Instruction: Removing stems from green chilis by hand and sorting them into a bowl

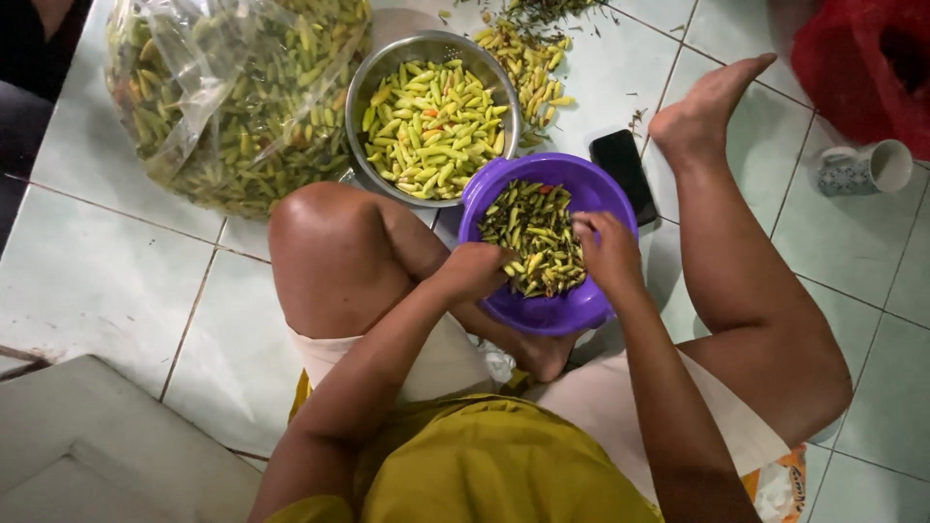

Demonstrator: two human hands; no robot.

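Your left hand [475,271] is curled shut at the purple bowl's [542,315] nine o'clock rim, apparently pinching a chili; your right hand [605,250], at three o'clock, has its fingers bunched into the chilies [536,237], though what they hold is hidden. The bowl rests tilted on your foot [547,356], so a hard tug could tip it. At its eleven o'clock sits the steel bowl [387,68]; the phone [625,174] at one o'clock could catch spills.

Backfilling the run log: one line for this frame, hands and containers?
left hand: in purple bowl, on chilies | right hand: same, grip unclear | steel bowl: behind purple bowl
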